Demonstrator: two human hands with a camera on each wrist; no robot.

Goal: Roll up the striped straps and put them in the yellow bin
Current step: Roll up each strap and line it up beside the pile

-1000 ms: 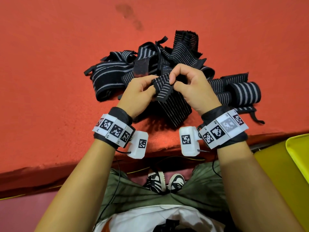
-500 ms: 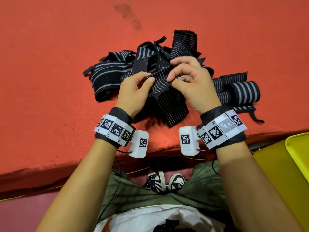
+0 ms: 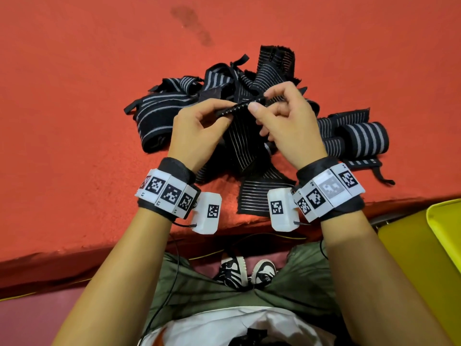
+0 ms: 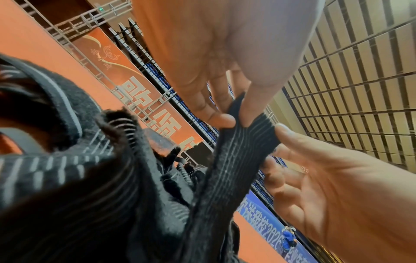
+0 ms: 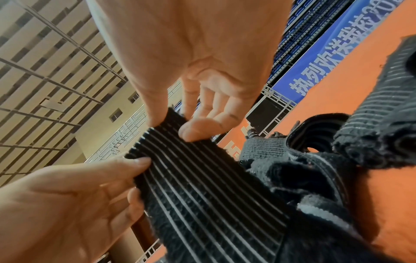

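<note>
An indoor sports arena. A raised platform covered in red carpet (image 3: 74,101) holds a pile of striped straps (image 3: 262,78). Beyond it run metal railings (image 4: 144,99), rows of blue spectator seats (image 4: 202,122), an orange banner (image 4: 135,83) and a blue banner (image 5: 319,58) with large printed characters, under a high slatted ceiling (image 4: 360,89).

The arms are bare. Each wrist has a black wrap (image 3: 174,168) with a band of white blocks (image 3: 167,193) that carry black square codes, and a white box (image 3: 208,212) with one code and a thin black cable. The person wears green trousers (image 3: 199,283), a white top (image 3: 224,325) and black-and-white shoes (image 3: 247,270).
</note>
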